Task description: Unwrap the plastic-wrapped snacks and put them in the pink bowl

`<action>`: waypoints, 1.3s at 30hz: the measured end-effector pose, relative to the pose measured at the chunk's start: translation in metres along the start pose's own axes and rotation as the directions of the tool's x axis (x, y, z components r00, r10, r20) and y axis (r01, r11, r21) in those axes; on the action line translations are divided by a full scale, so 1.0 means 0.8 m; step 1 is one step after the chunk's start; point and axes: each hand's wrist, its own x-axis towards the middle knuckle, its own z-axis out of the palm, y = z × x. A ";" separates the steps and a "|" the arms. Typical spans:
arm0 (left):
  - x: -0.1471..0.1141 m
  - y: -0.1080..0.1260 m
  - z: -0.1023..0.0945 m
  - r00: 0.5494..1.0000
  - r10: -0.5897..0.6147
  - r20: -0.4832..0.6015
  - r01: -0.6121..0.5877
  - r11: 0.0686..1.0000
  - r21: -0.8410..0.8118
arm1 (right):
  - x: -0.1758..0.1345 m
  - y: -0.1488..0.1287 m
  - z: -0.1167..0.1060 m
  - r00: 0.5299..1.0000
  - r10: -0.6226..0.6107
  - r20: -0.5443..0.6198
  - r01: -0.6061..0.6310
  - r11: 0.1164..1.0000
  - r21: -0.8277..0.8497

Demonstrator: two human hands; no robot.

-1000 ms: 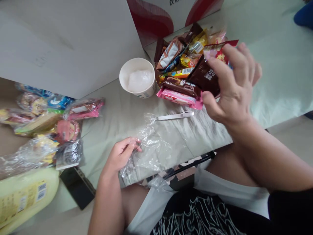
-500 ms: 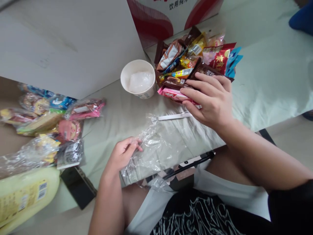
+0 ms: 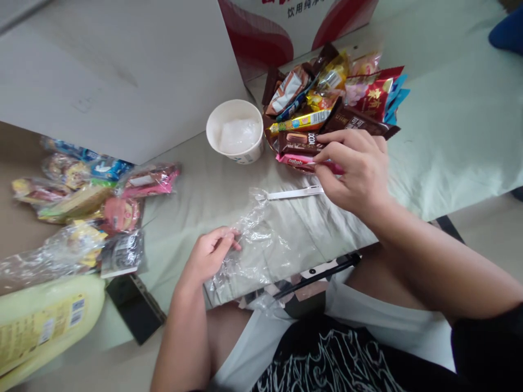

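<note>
My left hand (image 3: 210, 251) pinches the near-left edge of a clear plastic bag (image 3: 257, 247) that lies crumpled on the pale green cloth (image 3: 196, 190). My right hand (image 3: 357, 166) rests at the front of a pile of snack packets (image 3: 327, 103), with its fingers closed around a pink wafer packet (image 3: 296, 160). A brown chocolate packet (image 3: 300, 141) lies just behind the pink one. The bag's white zip strip (image 3: 294, 193) runs under my right hand.
A white paper cup (image 3: 236, 130) with something clear inside stands left of the pile. Bagged snacks (image 3: 81, 201) and a yellow packet (image 3: 41, 321) lie at the left, next to a black phone (image 3: 137, 307). A large white box (image 3: 114, 71) and a red-and-white carton (image 3: 286, 22) stand behind.
My right hand came down from above the snack pile and closed its fingers on the pink wafer packet. The left hand stayed on the plastic bag.
</note>
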 end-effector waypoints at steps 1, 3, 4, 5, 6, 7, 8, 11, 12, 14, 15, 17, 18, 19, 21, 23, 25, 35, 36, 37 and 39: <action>0.000 -0.001 0.000 1.000 -0.005 0.007 0.005 1.000 0.003 | 0.000 0.000 0.001 1.000 0.003 0.007 -0.003 1.000 0.002; 0.000 -0.003 0.000 1.000 -0.018 0.019 0.018 1.000 0.003 | 0.000 0.001 0.002 1.000 0.002 0.013 -0.002 1.000 -0.003; 0.000 -0.004 0.000 1.000 -0.020 0.019 0.020 1.000 0.000 | 0.000 0.002 0.002 1.000 -0.004 0.003 0.005 1.000 -0.006; 0.000 -0.003 0.000 1.000 -0.018 0.015 0.018 1.000 -0.005 | -0.001 0.002 0.002 1.000 -0.019 -0.025 0.019 1.000 -0.007; 0.000 -0.002 0.001 1.000 -0.015 0.011 0.015 1.000 -0.014 | -0.001 0.003 0.000 0.997 -0.048 -0.063 0.048 0.999 -0.005; 0.000 -0.001 0.001 1.000 -0.010 0.009 0.010 1.000 -0.028 | -0.003 0.002 -0.002 0.988 -0.094 -0.121 0.095 0.995 0.004; 0.000 0.000 0.002 1.000 -0.005 0.010 0.006 0.999 -0.045 | -0.005 0.001 -0.006 0.971 -0.152 -0.186 0.159 0.987 0.022; 0.000 0.004 0.003 0.999 0.003 0.037 0.000 0.996 -0.085 | -0.014 -0.011 -0.015 0.895 -0.349 -0.278 0.405 0.897 0.178; 0.000 0.005 0.003 0.999 0.008 0.045 -0.004 0.996 -0.089 | -0.019 -0.017 -0.016 0.879 -0.413 -0.239 0.469 0.841 0.269; 0.000 0.005 0.003 0.998 0.016 0.056 -0.011 0.996 -0.091 | -0.032 -0.034 -0.011 0.835 -0.547 -0.059 0.511 0.730 0.454; -0.001 0.005 0.003 0.998 0.022 0.058 -0.016 0.996 -0.088 | -0.040 -0.042 -0.006 0.784 -0.619 0.040 0.513 0.683 0.521; -0.004 0.006 0.002 0.997 0.033 0.071 -0.029 0.997 -0.066 | -0.058 -0.058 0.008 0.642 -0.737 0.212 0.512 0.618 0.597; -0.007 0.007 0.002 0.995 0.040 0.092 -0.036 0.998 -0.047 | -0.068 -0.064 0.015 0.574 -0.772 0.273 0.514 0.598 0.615; -0.009 0.008 0.002 0.991 0.049 0.121 -0.046 0.999 -0.029 | -0.077 -0.069 0.022 0.525 -0.786 0.326 0.511 0.597 0.619; -0.014 0.009 0.000 0.982 0.067 0.176 -0.065 0.998 -0.016 | -0.093 -0.073 0.031 0.488 -0.772 0.406 0.497 0.629 0.598; -0.017 0.005 -0.005 0.982 0.086 0.168 -0.082 0.996 -0.033 | -0.102 -0.073 0.035 0.487 -0.748 0.451 0.481 0.661 0.576; -0.016 -0.005 -0.014 0.994 0.097 0.048 -0.094 0.993 -0.072 | -0.103 -0.070 0.035 0.474 -0.745 0.470 0.471 0.665 0.580; -0.011 -0.060 -0.044 0.791 -0.060 -0.608 -0.211 0.907 -0.364 | -0.099 -0.071 0.030 0.452 -0.713 0.535 0.381 0.697 0.607; -0.015 -0.056 -0.040 0.831 -0.026 -0.556 -0.197 0.921 -0.337 | -0.100 -0.071 0.030 0.453 -0.714 0.534 0.382 0.696 0.608; -0.018 -0.051 -0.036 0.870 0.022 -0.492 -0.182 0.943 -0.280 | -0.100 -0.071 0.030 0.452 -0.714 0.534 0.385 0.697 0.606; -0.025 -0.040 -0.028 0.923 0.102 -0.372 -0.162 0.977 -0.135 | -0.099 -0.071 0.030 0.447 -0.716 0.536 0.400 0.696 0.597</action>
